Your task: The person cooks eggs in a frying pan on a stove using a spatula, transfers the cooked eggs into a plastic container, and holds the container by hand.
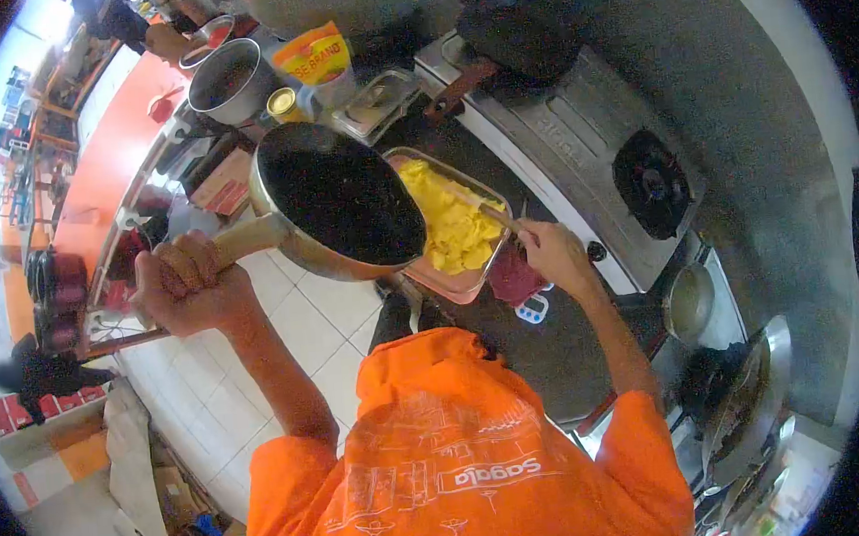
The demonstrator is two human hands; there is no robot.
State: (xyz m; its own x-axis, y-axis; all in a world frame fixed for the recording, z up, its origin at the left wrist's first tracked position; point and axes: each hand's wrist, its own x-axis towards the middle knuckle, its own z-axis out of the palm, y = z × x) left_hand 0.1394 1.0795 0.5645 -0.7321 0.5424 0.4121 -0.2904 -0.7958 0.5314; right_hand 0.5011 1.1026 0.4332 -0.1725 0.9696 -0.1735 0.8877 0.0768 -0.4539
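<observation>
My left hand [191,283] is closed round the handle of a dark-bottomed pot [340,200], which is tilted beside a tray [463,288]. Yellow food [451,217] lies in the tray. Over the tray's right side, my right hand [556,254] grips a wooden utensil [501,217] whose far part reaches across the yellow food. Just below the tray are a dark red cloth [517,277] and a small white timer [532,309]. The inside of the pot looks dark, and its contents cannot be made out.
A gas stove [580,143] stands to the right, with a dark pan [518,38] on its far end. Beyond the tray are a clear lidded container [376,105], a yellow packet [313,55], a yellow can [282,103] and a metal pot [230,83]. Pans [691,301] sit at the lower right.
</observation>
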